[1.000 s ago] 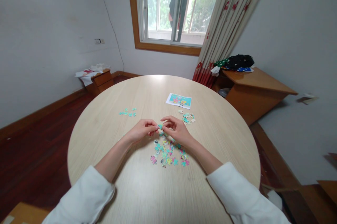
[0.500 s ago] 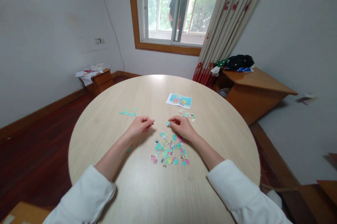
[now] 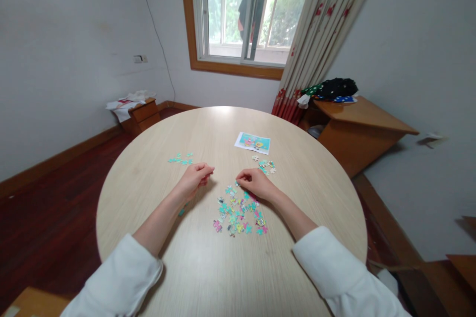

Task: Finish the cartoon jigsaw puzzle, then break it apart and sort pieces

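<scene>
My right hand (image 3: pixel 256 182) is over the table at the upper edge of a loose heap of jigsaw puzzle pieces (image 3: pixel 240 215). Its thumb and forefinger pinch a small puzzle piece (image 3: pixel 237 184), mostly covered by the fingertips. Left of the heap, my left hand (image 3: pixel 196 178) hovers with its fingers curled together; whether anything is between them is hidden. Beyond that hand lies a group of turquoise pieces (image 3: pixel 181 159). Another small group of pieces (image 3: pixel 266 165) rests past my right hand. One turquoise piece (image 3: pixel 182 211) shows beside my left forearm.
A printed picture sheet (image 3: pixel 253 143) with cartoon figures lies on the round wooden table (image 3: pixel 156 257). Behind it are a window, a curtain (image 3: pixel 316 34) and a wooden desk (image 3: pixel 364 113) with cloths on top. A small cabinet (image 3: pixel 145 113) stands at the back left. A person is outside the window.
My right hand has turned and lowered slightly toward the heap, and the piece at its fingertips is now more covered. My left hand has shifted a little to the left.
</scene>
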### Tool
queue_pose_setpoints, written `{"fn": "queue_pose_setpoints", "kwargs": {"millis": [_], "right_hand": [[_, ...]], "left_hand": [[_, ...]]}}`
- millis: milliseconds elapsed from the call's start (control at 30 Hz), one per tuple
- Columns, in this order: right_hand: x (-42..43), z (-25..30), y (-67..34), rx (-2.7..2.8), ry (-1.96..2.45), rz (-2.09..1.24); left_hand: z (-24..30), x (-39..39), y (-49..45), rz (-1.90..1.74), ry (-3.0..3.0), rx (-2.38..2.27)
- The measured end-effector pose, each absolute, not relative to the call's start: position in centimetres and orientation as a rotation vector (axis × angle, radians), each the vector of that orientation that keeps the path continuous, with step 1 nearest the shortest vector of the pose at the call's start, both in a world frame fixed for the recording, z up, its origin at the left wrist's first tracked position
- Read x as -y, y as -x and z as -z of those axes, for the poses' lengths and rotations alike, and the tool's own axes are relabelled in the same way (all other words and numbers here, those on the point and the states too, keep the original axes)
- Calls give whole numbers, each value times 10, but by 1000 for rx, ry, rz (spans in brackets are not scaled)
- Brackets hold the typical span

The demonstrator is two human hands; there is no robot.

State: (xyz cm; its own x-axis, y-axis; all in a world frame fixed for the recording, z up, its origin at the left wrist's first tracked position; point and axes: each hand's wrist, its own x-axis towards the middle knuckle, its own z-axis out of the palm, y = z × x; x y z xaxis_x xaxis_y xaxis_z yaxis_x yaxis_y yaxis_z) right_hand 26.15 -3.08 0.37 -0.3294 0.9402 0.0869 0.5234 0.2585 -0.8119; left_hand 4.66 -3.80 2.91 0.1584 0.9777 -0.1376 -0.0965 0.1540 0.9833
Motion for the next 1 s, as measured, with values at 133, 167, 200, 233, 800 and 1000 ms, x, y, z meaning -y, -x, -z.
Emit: {"fn": "queue_pose_setpoints", "kwargs": {"millis": [133,167,200,233,800,1000], "right_hand": [[32,-8,-261,1970,1348,-939],[32,-8,-261,1973,1348,-938],[32,-8,-261,1976,1345,-938],[32,-8,-261,1979,1345,-935],[9,-2,-300,1797,1655,-83],[0,8,-315,1847,1889,28]], "left_hand": [[-28,37,-47,-1050,-1073,-1070],[-27,37,-47,-1051,-1070,-1065],[-27,37,-47,-1050,-1069,-1061],[-27,37,-47,-1049,-1070,-1058],[-30,38,-46,-1066,-1003,-1036],[-29,37,-45,-1062,-991,-1031]]}}
